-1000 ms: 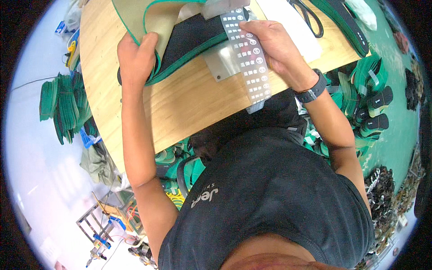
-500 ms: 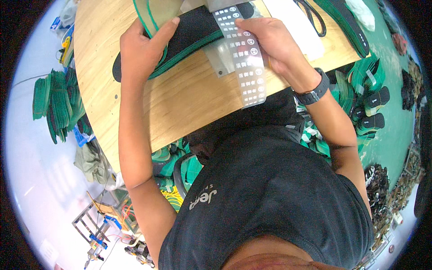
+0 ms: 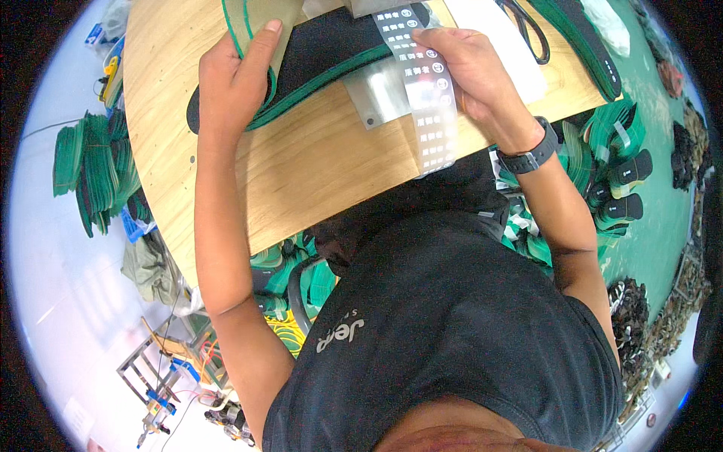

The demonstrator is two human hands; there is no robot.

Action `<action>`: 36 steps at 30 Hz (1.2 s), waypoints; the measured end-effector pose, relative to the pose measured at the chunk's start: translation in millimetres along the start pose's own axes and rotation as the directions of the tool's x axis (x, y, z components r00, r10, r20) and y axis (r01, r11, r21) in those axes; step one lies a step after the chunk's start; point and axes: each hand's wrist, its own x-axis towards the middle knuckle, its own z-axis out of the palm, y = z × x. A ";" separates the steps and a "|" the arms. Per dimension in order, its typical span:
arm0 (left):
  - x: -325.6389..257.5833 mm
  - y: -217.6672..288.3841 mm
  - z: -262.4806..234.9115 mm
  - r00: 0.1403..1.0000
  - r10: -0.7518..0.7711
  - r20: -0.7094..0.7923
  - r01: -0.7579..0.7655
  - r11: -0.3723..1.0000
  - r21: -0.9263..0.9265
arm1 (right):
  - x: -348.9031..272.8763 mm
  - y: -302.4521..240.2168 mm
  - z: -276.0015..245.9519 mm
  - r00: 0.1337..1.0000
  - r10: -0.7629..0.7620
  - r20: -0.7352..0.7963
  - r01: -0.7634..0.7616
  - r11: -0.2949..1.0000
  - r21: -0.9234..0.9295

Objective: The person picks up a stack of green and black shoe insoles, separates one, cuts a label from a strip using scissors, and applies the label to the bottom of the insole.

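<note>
My left hand (image 3: 235, 87) grips a beige, green-edged insole (image 3: 256, 16), thumb on top. Beneath it, black insoles (image 3: 324, 47) with green edges lie on the wooden table, partly hidden by that hand. A clear strip of white printed labels (image 3: 426, 90) runs down across their right end and over the table's near edge. My right hand (image 3: 476, 75), wearing a black wristwatch, pinches the strip's right edge between thumb and fingers. Under the strip sits a shiny metal plate (image 3: 376, 99). A grey metal part (image 3: 384, 6) at the top edge is cut off by the frame.
The wooden table (image 3: 316, 181) has a curved left side. At its right lie white sheets (image 3: 520, 64), a black cable loop (image 3: 538, 38) and another black-and-green insole (image 3: 580, 49). Stacks of green insoles (image 3: 94, 169) stand to the left; more insoles (image 3: 621, 181) are piled below right.
My right hand has shifted slightly right, drawing the label strip with it. My left hand has moved a little left and up with the beige insole.
</note>
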 end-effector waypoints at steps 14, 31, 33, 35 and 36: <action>-1.7 5.2 2.1 0.999 -0.040 -0.016 0.041 0.996 0.082 | 1.7 -2.0 0.1 0.998 0.058 -0.013 -0.058 0.997 -0.053; 0.5 15.5 10.2 0.957 0.133 0.257 -0.216 0.920 0.328 | -6.2 2.3 8.8 0.992 -0.083 -0.093 0.070 0.988 -0.138; -2.2 17.4 9.4 0.963 0.144 0.227 -0.217 0.914 0.344 | -4.4 11.2 5.9 0.989 -0.136 -0.057 0.127 0.983 -0.135; -2.2 14.2 7.1 0.963 0.133 0.233 -0.213 0.906 0.367 | -6.1 6.8 -1.9 0.990 -0.140 -0.025 0.135 0.980 -0.144; -2.3 12.6 6.4 0.966 0.123 0.228 -0.204 0.903 0.377 | -8.6 3.2 -3.6 0.986 -0.133 -0.103 0.125 0.989 -0.081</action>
